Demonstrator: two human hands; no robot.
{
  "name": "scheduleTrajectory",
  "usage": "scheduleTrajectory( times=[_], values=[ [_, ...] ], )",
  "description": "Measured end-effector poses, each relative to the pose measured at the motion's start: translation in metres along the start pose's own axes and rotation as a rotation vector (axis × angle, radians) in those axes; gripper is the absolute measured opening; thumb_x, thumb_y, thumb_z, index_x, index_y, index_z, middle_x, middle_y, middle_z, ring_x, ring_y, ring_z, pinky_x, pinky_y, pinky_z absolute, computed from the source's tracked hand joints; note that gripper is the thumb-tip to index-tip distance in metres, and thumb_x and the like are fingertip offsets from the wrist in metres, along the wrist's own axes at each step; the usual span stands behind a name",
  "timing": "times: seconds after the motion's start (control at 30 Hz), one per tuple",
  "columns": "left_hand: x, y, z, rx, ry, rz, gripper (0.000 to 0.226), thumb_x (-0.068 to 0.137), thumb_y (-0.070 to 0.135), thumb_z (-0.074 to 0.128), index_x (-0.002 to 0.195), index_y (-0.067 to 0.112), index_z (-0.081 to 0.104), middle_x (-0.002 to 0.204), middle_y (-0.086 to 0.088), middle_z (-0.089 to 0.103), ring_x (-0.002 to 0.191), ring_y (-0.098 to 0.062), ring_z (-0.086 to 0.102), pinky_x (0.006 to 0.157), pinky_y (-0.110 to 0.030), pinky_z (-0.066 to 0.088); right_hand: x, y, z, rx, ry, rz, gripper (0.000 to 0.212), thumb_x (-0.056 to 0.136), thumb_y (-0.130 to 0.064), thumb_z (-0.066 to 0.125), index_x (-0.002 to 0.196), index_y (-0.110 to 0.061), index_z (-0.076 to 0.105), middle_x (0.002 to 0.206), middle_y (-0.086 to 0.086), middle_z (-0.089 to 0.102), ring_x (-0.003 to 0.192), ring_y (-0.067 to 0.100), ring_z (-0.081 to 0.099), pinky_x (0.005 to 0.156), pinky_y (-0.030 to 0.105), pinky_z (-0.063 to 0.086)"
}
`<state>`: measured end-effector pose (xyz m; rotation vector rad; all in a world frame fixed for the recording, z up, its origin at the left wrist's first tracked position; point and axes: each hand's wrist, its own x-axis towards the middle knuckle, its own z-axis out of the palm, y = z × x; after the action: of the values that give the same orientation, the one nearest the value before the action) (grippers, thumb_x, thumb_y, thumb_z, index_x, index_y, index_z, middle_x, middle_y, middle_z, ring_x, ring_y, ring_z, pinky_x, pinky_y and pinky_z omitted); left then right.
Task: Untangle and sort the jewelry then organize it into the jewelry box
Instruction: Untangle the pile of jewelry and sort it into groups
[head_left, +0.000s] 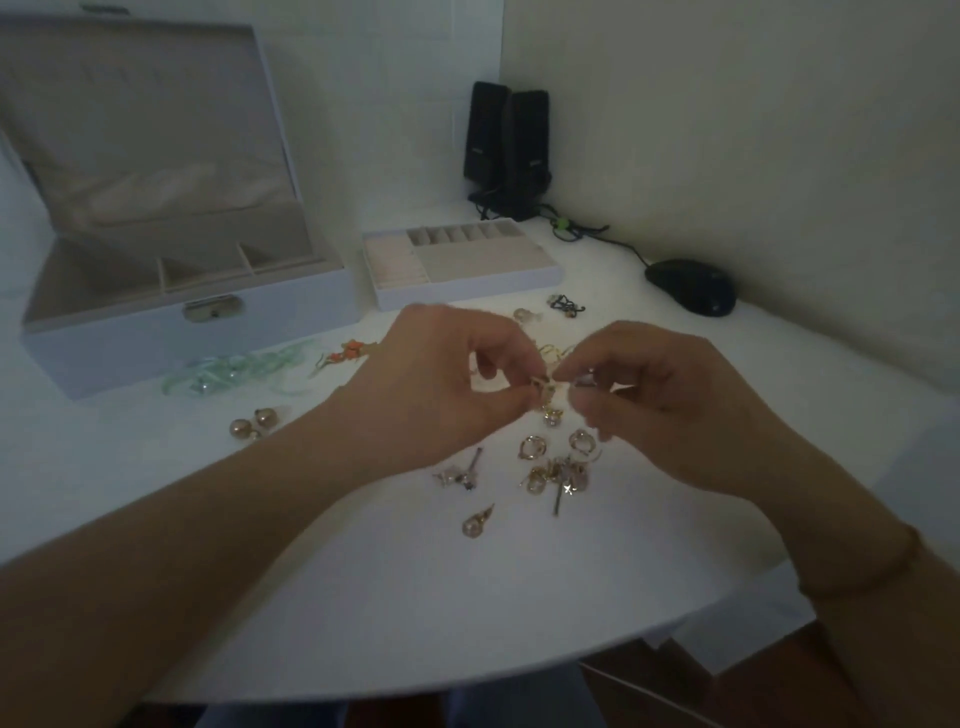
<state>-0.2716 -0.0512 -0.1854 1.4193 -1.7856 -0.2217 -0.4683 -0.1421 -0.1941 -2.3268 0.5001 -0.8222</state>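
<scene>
Gold earring (546, 391) is being pinched by both hands, left (441, 384) and right (660, 405), above the pile (558, 470), box (171, 312) sitting open left; slipping could retangle it.

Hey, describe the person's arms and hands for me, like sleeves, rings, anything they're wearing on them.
Both forearms are bare, with no sleeves in view. The left hand shows no ring, watch or bracelet. The right hand shows no ring either, but a thin bracelet circles that wrist. The picture is too dim and blurred to tell nail polish or finer detail.
</scene>
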Motion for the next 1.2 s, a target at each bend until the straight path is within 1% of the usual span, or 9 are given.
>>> scheduleTrajectory(
  times=[0.07, 0.17, 0.3, 0.37, 0.43, 0.57, 0.83, 1.0, 1.2],
  values=[
    [0.009, 0.007, 0.007, -0.014, 0.03, -0.011, 0.017, 0.075, 0.021, 0.081, 0.081, 0.03, 0.068, 0.07, 0.015, 0.069, 0.071, -0.005, 0.063, 0.066, -0.009, 0.045, 0.004, -0.001, 0.006, 0.032, 0.061, -0.013, 0.016, 0.079, -0.03, 0.074, 0.092, -0.023, 0.069, 0.085, -0.003, 0.063, 0.074, 0.018, 0.064, 0.062, 0.033, 0.058],
    [0.012, 0.009, 0.015, 0.03, 0.069, -0.005, 0.025, 0.077, 0.019, 0.08, 0.087, 0.028, 0.059, 0.074, 0.014, 0.07, 0.075, -0.005, 0.063, 0.067, -0.009, 0.044, 0.007, 0.004, 0.003, 0.053, 0.121, -0.002, 0.015, 0.078, -0.017, 0.074, 0.09, -0.023, 0.068, 0.085, -0.003, 0.063, 0.069, 0.017, 0.063, 0.058, 0.031, 0.057],
    [-0.005, -0.01, 0.018, 0.236, 0.018, 0.063, 0.012, 0.083, 0.019, 0.07, 0.091, 0.025, 0.065, 0.079, 0.019, 0.061, 0.077, 0.003, 0.052, 0.074, -0.006, 0.036, 0.007, 0.029, -0.021, -0.238, 0.152, 0.141, 0.011, 0.081, -0.015, 0.072, 0.084, -0.025, 0.068, 0.08, -0.013, 0.065, 0.07, 0.006, 0.062, 0.064, 0.011, 0.047],
    [-0.013, -0.018, 0.018, 0.335, -0.051, 0.132, 0.011, 0.082, 0.022, 0.064, 0.092, 0.025, 0.068, 0.079, 0.017, 0.061, 0.077, 0.001, 0.049, 0.078, -0.016, 0.041, 0.004, 0.037, -0.021, -0.288, 0.155, 0.162, 0.013, 0.079, -0.011, 0.072, 0.083, -0.023, 0.068, 0.076, -0.014, 0.063, 0.069, 0.002, 0.058, 0.063, 0.007, 0.043],
    [-0.014, -0.02, 0.019, 0.345, -0.113, 0.161, 0.014, 0.081, 0.027, 0.062, 0.093, 0.027, 0.069, 0.079, 0.016, 0.062, 0.078, -0.004, 0.052, 0.077, -0.029, 0.048, 0.0, 0.042, -0.012, -0.329, 0.113, 0.134, 0.019, 0.079, -0.008, 0.07, 0.085, -0.025, 0.067, 0.082, -0.01, 0.064, 0.072, 0.003, 0.059, 0.068, 0.012, 0.046],
    [-0.01, -0.017, 0.018, 0.285, -0.167, 0.171, 0.02, 0.083, 0.036, 0.059, 0.097, 0.028, 0.07, 0.08, 0.018, 0.063, 0.079, -0.005, 0.054, 0.076, -0.033, 0.05, 0.002, 0.049, -0.001, -0.375, 0.046, 0.078, 0.017, 0.083, -0.008, 0.064, 0.092, -0.022, 0.068, 0.089, -0.005, 0.064, 0.075, 0.014, 0.061, 0.071, 0.027, 0.05],
    [-0.011, -0.019, 0.02, 0.321, -0.253, 0.174, 0.025, 0.082, 0.04, 0.064, 0.104, 0.03, 0.073, 0.083, 0.017, 0.063, 0.084, -0.011, 0.055, 0.076, -0.04, 0.05, 0.002, 0.055, 0.002, -0.446, -0.007, -0.008, 0.017, 0.088, -0.028, 0.057, 0.101, -0.027, 0.067, 0.108, -0.011, 0.064, 0.086, -0.011, 0.049, 0.079, 0.014, 0.039],
    [-0.011, -0.019, 0.019, 0.313, -0.263, 0.173, 0.024, 0.081, 0.039, 0.065, 0.101, 0.03, 0.074, 0.084, 0.014, 0.064, 0.084, -0.013, 0.054, 0.075, -0.04, 0.05, -0.003, 0.048, -0.002, -0.406, 0.049, -0.039, 0.017, 0.086, -0.027, 0.064, 0.102, -0.027, 0.07, 0.115, -0.01, 0.063, 0.103, 0.01, 0.059, 0.085, 0.034, 0.051],
    [-0.01, -0.017, 0.017, 0.314, -0.232, 0.17, 0.013, 0.079, 0.037, 0.066, 0.09, 0.03, 0.069, 0.082, 0.016, 0.063, 0.084, -0.01, 0.052, 0.078, -0.039, 0.048, -0.006, 0.043, -0.006, -0.488, -0.168, -0.171, 0.023, 0.086, -0.05, 0.054, 0.097, -0.039, 0.07, 0.103, -0.017, 0.058, 0.093, 0.007, 0.047, 0.073, 0.033, 0.048]
  ],
)
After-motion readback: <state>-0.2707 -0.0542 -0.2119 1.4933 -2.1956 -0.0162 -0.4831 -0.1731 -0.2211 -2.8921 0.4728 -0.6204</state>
